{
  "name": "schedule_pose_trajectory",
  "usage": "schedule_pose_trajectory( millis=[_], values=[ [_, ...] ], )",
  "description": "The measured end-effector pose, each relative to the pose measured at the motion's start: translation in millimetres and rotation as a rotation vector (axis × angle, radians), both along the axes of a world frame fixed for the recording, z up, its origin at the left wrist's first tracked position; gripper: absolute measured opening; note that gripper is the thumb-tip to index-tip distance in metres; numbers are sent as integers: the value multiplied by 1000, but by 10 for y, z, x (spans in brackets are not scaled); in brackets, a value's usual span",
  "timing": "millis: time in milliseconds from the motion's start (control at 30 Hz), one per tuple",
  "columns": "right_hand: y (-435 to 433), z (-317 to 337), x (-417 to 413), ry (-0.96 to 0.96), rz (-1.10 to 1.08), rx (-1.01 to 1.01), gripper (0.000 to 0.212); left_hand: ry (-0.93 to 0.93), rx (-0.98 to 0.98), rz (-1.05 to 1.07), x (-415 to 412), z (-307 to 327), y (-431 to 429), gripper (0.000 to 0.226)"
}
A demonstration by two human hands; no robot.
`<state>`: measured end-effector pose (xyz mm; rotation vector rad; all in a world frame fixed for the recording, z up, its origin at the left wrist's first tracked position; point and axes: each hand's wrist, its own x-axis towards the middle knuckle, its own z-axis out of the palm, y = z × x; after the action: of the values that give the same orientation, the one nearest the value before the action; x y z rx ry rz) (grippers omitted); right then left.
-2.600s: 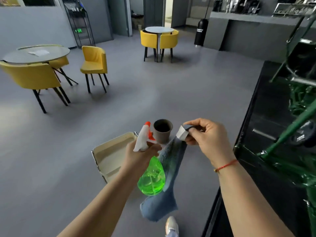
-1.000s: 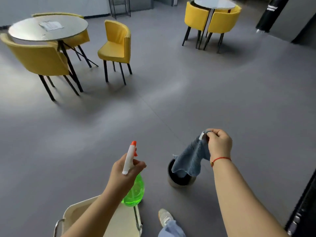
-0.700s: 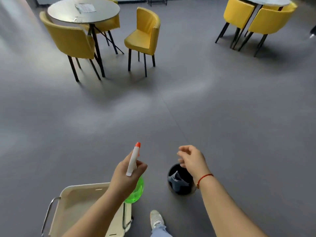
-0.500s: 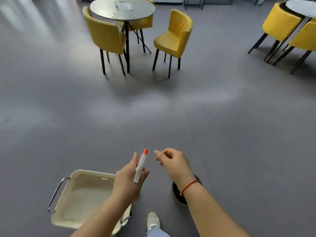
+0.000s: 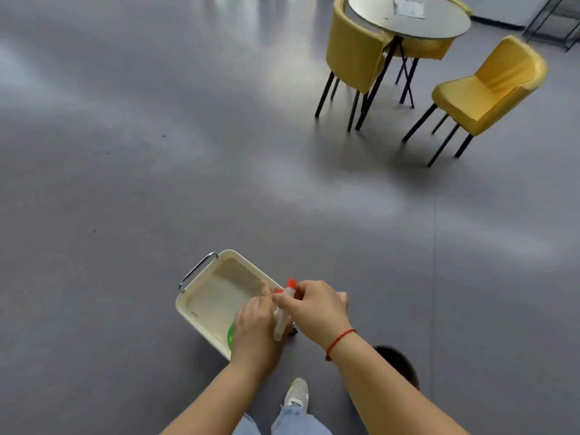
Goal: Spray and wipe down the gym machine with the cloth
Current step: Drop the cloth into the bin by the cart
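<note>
Could fall short of the cream tray (image 5: pixel 201 296) at lower centre and land on its rim or the grey floor (image 5: pixel 125 183) if released while tilted; could also mist the floor with a stray squeeze of the trigger, or leak after too far a turn of the nozzle; judged only from the crowded two-handed hold. Just right of the tray's bare inside, left hand (image 5: pixel 254 328) wrapped round the spray bottle (image 5: pixel 278 323) at the neck, curled tight, with a sliver of green body showing beneath over the tray's near corner; orange nozzle (image 5: pixel 291 282) poking up between the two hands; right hand (image 5: pixel 317 309) partly closed, fingertips (image 5: pixel 277 298) seemingly pinching the white head just below the nozzle, exact contact lost to blur; red cord (image 5: pixel 340 339) at that wrist. Further right and lower in the frame, dark pot (image 5: pixel 400 364) on the floor, half hidden behind the right forearm; cloth not visible, so cannot tell its whereabouts; gym machine out of view; yellow chairs (image 5: pixel 489 86) and round tabletop (image 5: pixel 439 26) well apart at upper right.
</note>
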<state>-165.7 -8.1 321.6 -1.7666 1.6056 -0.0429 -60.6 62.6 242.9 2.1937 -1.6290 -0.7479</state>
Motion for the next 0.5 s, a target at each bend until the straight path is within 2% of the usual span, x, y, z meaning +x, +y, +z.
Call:
schedule_pose_trajectory(
  millis=[67, 167, 300, 500],
  values=[
    [37, -89, 191, 70, 70, -93, 45, 187, -9, 129, 138, -59, 71, 93],
    [71, -276, 454, 138, 141, -196, 44, 374, 30, 232, 458, -182, 165, 84],
    [57, -671, 725, 205, 174, -227, 45, 405, 157, 228, 942, -394, 314, 80],
    [0, -1534, 1087, 402, 206, -101, 35, 502, 300, 308, 1618, -662, 468, 54]
  ],
)
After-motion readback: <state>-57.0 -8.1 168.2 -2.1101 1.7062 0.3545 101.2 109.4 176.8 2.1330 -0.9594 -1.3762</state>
